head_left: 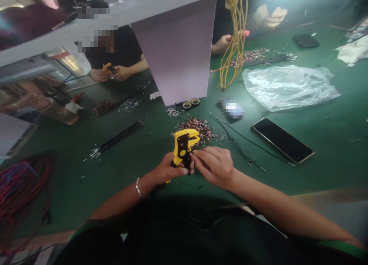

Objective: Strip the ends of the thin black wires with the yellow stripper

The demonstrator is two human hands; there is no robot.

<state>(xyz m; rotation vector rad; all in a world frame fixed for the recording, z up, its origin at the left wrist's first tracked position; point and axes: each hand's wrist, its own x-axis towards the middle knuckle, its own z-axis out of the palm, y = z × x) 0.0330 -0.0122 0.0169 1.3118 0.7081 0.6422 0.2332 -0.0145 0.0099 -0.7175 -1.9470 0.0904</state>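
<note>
While my left hand is wrapped around the grip of the yellow-and-black tool, my right hand sits just beside it, thumb and fingertips drawn together. Something dark shows at those tips, but it's too small for me to tell what they're pinching, if anything. I've got both forearms angled in from the bottom corners so the hands meet near the middle of my view, bracelet on the left wrist, left thumb lying across the lower handle, right knuckles up and fingers bent toward the tool. The tool itself is held fairly upright above the green table, its head turned to the right, with a pile of scraps just beyond. Loose black wires lie between my right hand and the phone. Across the table, a co-worker's hands have another yellow tool.
</note>
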